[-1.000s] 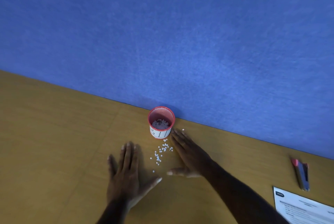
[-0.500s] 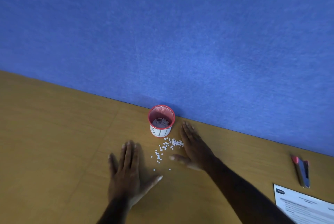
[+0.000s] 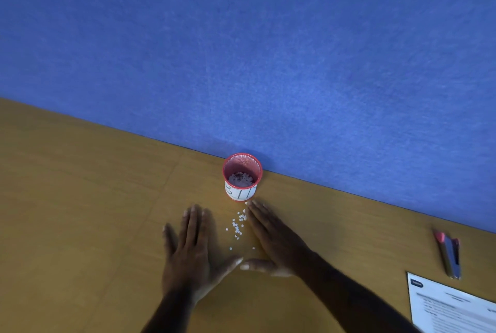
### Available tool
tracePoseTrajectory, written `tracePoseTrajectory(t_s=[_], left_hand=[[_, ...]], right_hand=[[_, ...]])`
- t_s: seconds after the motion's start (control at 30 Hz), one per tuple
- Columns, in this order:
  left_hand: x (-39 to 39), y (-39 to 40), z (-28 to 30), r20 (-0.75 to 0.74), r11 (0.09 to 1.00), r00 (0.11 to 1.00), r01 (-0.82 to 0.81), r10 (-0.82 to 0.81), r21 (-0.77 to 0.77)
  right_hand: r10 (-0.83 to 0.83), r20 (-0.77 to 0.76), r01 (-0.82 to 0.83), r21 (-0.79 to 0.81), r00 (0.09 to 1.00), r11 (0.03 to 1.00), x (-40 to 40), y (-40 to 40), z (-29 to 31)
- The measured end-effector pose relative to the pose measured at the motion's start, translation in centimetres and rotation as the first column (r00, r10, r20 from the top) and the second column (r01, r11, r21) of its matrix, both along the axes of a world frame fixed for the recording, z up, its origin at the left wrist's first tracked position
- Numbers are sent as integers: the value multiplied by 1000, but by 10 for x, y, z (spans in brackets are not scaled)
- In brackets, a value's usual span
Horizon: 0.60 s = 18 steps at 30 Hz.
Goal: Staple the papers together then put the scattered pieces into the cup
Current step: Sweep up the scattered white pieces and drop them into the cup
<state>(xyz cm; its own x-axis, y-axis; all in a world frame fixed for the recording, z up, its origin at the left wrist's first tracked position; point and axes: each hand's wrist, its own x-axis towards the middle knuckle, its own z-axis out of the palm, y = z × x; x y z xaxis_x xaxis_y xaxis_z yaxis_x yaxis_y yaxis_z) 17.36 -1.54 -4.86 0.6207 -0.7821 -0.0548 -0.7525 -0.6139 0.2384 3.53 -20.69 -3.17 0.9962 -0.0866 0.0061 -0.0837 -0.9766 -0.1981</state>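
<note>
- My left hand (image 3: 189,250) lies flat on the wooden table (image 3: 80,211), palm down, fingers straight and close together pointing away from me toward the blue wall (image 3: 241,50), thumb stretched out to the right.
- My right hand (image 3: 276,241) is also flat, palm down, its straight fingers slanting up and to the left, fingertips close to the base of the cup (image 3: 242,177). Its thumb points left, toward my left thumb; the two thumb tips nearly meet.
- Neither hand grips anything; both are spread and resting on the table.
- My forearms come in from the bottom edge, the right one crossing in at a slant from the lower right.
- The scattered white pieces (image 3: 237,226) lie on the table in the gap between my two hands, in a loose trail running up toward the cup.
- The red mesh cup stands upright against the wall, just beyond my fingertips, with a white label on its front and a heap of white pieces inside.
- The stapler (image 3: 449,257) lies well off to the right, apart from my hands.
- The papers (image 3: 451,305) lie at the lower right corner, just below the stapler.
</note>
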Motion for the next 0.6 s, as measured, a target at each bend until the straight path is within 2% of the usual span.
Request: tracePoseTrajectory(t_s=[0.3, 0.43, 0.6], left_hand=[[0, 0, 0, 0, 1000, 1000, 6, -6, -14], [0, 0, 0, 5, 1000, 1000, 2, -2, -8], [0, 0, 0, 2, 1000, 1000, 0, 0, -14]], right_hand=[[12, 41, -13, 18, 999, 1000, 3, 1, -1], [-56, 67, 53, 47, 996, 997, 0, 1, -3], [-77, 40, 77, 1, 996, 997, 3, 2, -4]])
